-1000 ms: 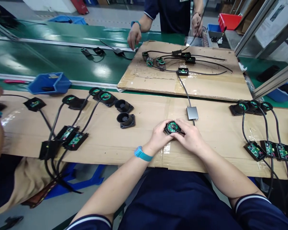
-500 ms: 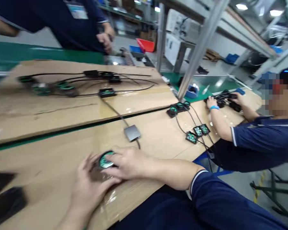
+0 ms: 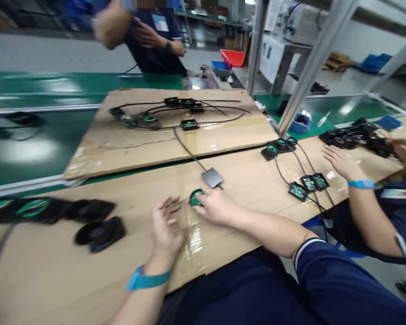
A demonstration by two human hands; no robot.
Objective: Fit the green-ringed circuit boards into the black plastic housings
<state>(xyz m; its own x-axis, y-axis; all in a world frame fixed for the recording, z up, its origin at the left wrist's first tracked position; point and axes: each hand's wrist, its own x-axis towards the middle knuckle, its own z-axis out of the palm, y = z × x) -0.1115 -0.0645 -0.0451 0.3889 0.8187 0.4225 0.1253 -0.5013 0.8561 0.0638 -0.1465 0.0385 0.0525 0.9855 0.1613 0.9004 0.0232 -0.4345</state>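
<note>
My right hand (image 3: 218, 206) holds the edge of a round black part with a green circuit face (image 3: 195, 197), low over the cardboard worktop. A grey square box (image 3: 212, 178) with a cable lies just beyond it. To the left, my left hand (image 3: 167, 228) is raised off the board with its fingers apart, slightly curled, and nothing in them; a blue band circles that wrist. Further left lie black fan-like housings (image 3: 99, 232), and beside them a black strip with green rings (image 3: 32, 208), blurred.
Cabled modules (image 3: 189, 124) lie on the raised back board (image 3: 138, 158). Black housings with green rings (image 3: 280, 146) and open circuit boxes (image 3: 297, 191) sit at right, near a co-worker's hands (image 3: 340, 161) and a metal post (image 3: 307, 67). Another person stands beyond the green bench.
My left hand has come away from the round part and opened; my right hand keeps it. The view has swung left. The co-worker's hands at right have parted from the black parts.
</note>
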